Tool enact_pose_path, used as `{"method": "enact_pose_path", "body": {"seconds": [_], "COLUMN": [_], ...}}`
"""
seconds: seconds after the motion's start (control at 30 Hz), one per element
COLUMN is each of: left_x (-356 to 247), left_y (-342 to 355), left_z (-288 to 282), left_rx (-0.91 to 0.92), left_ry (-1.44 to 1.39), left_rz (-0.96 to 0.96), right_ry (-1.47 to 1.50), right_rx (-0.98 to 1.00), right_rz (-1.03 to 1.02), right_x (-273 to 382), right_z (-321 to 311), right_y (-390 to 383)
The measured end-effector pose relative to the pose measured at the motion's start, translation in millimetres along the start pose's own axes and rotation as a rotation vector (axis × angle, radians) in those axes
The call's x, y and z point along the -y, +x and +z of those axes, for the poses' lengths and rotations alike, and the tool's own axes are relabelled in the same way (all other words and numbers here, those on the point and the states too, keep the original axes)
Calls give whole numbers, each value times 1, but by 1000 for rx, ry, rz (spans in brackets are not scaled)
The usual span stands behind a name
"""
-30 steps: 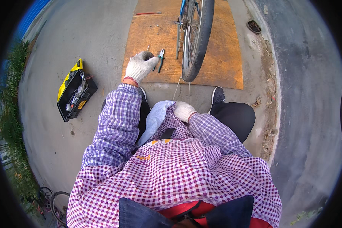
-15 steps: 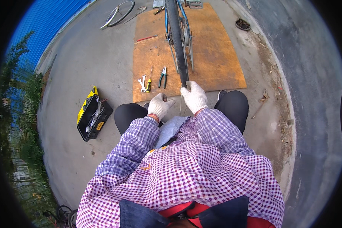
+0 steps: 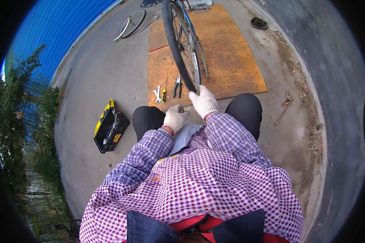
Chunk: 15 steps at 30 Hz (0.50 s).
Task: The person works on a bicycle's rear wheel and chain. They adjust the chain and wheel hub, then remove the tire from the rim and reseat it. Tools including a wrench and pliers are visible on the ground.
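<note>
A bicycle wheel (image 3: 173,38) with a black tire leans in front of me, its top tipped to the left and its spokes showing. My right hand (image 3: 203,101), in a white knit glove, is closed on the tire's near lower edge. My left hand (image 3: 176,117), gloved the same way, hovers between my knees, apart from the wheel. Its fingers are curled in, and whatever they may hold is hidden. Beyond the left hand, pliers with dark green handles (image 3: 177,86), a yellow-and-black screwdriver (image 3: 164,95) and white-looking wrenches (image 3: 157,94) lie on a wooden board (image 3: 231,65).
On the concrete to the left stands an open black-and-yellow toolbox (image 3: 111,133) with tools inside. A loose wheel rim (image 3: 133,24) lies at the far left. A round dark dish (image 3: 258,23) sits right of the board, near a wall (image 3: 336,101). My knees flank the work.
The wheel has swung from nearly edge-on to leaning left, baring its spokes. My right hand stays at its near end. My left hand has shifted slightly right and down. The view has turned a little.
</note>
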<state>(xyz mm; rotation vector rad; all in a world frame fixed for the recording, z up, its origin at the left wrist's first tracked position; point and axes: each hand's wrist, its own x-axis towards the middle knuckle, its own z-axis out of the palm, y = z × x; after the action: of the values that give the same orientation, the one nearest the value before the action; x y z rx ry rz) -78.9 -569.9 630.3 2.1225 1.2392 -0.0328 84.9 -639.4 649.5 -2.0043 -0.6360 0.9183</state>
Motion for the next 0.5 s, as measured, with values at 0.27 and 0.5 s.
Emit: {"method": "enact_pose_path", "body": {"seconds": [0.27, 0.5], "left_x": [-37, -75], "left_y": [18, 38], "left_z": [-49, -98], "left_rx": [-220, -482], "left_ry": [-135, -244], "left_rz": [-156, -48], "right_ry": [93, 25], "right_rx": [-43, -30], "right_rz": [-36, -19], "right_x": [10, 42], "right_z": [2, 22], "right_y": [5, -8]}}
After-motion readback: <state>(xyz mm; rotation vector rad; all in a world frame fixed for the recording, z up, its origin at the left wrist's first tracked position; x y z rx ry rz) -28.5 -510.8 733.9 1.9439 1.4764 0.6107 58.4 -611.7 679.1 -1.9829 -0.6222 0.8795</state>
